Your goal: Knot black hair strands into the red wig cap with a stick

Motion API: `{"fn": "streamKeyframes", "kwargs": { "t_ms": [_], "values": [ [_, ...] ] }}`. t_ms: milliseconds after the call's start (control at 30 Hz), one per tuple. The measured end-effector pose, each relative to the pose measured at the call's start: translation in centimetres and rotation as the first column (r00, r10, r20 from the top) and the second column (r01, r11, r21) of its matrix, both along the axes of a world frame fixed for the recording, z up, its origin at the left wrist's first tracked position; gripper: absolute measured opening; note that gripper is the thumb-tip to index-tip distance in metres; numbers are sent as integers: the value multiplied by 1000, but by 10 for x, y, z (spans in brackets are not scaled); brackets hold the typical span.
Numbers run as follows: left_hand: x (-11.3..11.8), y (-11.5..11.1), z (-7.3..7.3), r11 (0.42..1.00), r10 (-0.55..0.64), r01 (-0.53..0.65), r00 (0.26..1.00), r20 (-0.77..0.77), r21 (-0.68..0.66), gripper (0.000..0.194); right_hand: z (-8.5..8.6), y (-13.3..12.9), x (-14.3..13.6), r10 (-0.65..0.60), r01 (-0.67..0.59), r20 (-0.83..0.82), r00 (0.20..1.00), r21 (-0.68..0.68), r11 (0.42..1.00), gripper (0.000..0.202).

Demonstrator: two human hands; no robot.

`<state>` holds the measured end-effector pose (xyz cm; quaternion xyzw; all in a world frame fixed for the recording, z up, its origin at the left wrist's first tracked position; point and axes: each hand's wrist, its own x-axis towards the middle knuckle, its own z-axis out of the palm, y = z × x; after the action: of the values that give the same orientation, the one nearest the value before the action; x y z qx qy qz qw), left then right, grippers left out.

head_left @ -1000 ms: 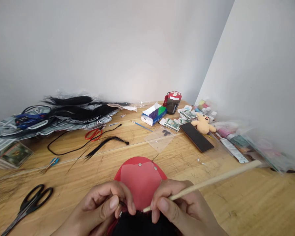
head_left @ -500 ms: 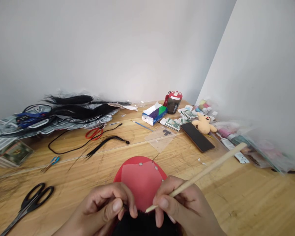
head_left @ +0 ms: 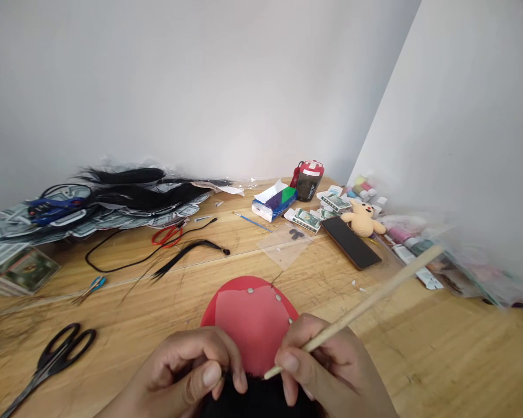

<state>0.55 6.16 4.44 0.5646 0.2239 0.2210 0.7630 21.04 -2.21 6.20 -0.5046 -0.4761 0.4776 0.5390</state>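
Observation:
A red rounded form (head_left: 248,325) with a paler, sheer layer and several silvery pins stands at the bottom centre. Black hair (head_left: 257,397) covers its near side. My right hand (head_left: 322,360) grips a pale wooden stick (head_left: 370,302), whose tip touches the upper edge of the hair. Thumb and forefinger of my left hand (head_left: 196,371) are pinched together beside the form; something small and dark between them is too hidden to name.
Black scissors (head_left: 54,363), small blue scissors (head_left: 91,287), a black hair strand (head_left: 187,252) and a cord lie left. Further back are a tissue pack (head_left: 273,200), dark cup (head_left: 308,181), phone (head_left: 351,242) and plush toy (head_left: 362,219). Hair bundles (head_left: 139,196) rest at back left.
The stick's tip and my right hand have shifted slightly right. My left hand has also moved a little to the right, its fingers still pinched.

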Motion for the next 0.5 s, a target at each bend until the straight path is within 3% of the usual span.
{"fn": "streamKeyframes", "kwargs": {
  "t_ms": [200,367,500],
  "values": [
    [-2,1,-2,997,5,-1,999,-44,77,36,0,0,1,-11,11,48,999,-15,1000,50],
    [-3,2,-1,998,-24,27,999,-47,57,36,-1,1,2,11,-9,55,998,-42,999,47],
    [-3,2,1,995,-30,37,996,-79,88,37,-1,3,2,12,-12,84,996,3,1000,51]
  ]
}}
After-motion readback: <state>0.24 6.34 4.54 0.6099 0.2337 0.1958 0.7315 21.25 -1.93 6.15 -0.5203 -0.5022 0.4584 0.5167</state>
